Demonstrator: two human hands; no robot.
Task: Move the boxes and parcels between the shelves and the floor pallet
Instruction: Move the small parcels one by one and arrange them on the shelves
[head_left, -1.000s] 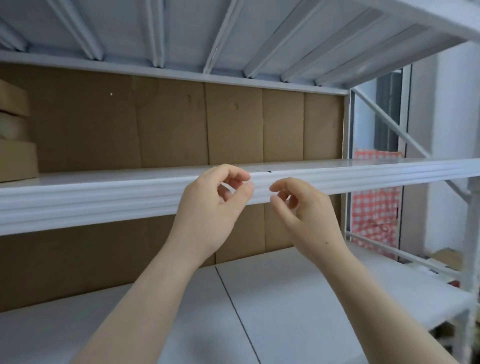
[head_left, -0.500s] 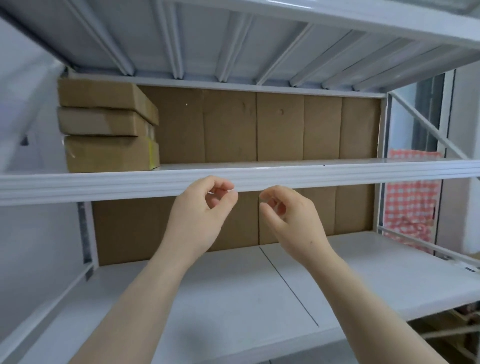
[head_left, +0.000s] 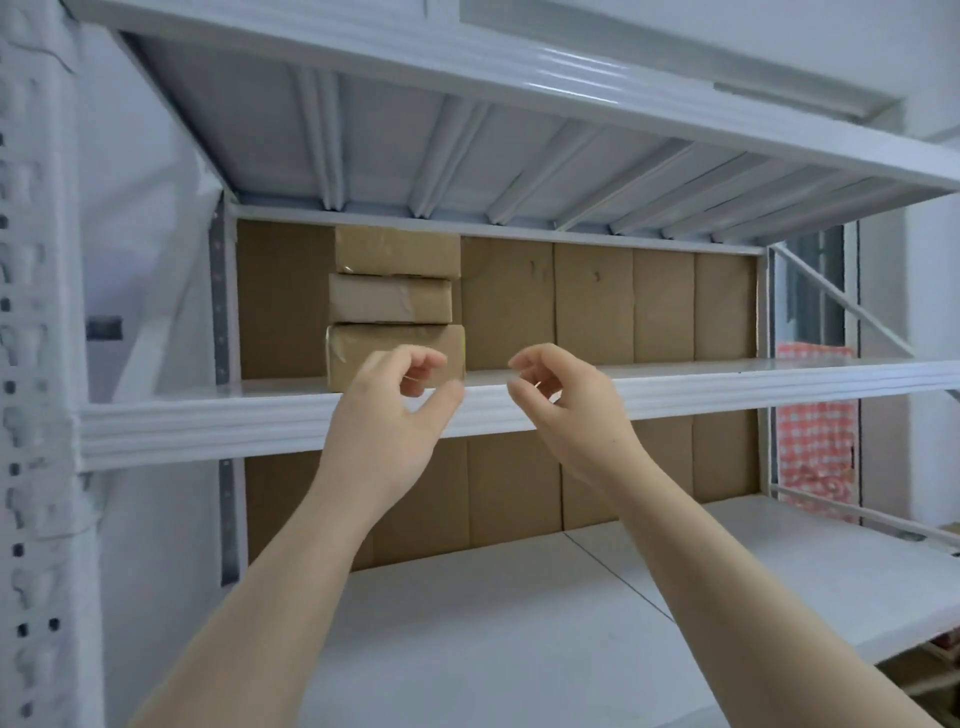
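Note:
Three brown cardboard boxes stand stacked at the left end of the upper shelf (head_left: 675, 387): a top box (head_left: 397, 250), a middle box (head_left: 389, 299) and a bottom box (head_left: 358, 353). My left hand (head_left: 389, 421) is raised in front of the bottom box, fingers loosely curled, holding nothing. My right hand (head_left: 566, 410) hovers beside it at the shelf's front edge, also loosely curled and holding nothing. Neither hand touches a box.
A white lower shelf (head_left: 519, 623) lies below my forearms. Brown cardboard panels (head_left: 597, 301) line the rack's back. A perforated white upright (head_left: 31, 415) stands at the left. A red checked cloth (head_left: 815, 426) hangs beyond the rack at the right.
The view has swung left, bringing the stack of boxes toward the middle. Both hands have moved left with it and now sit in front of the bottom box.

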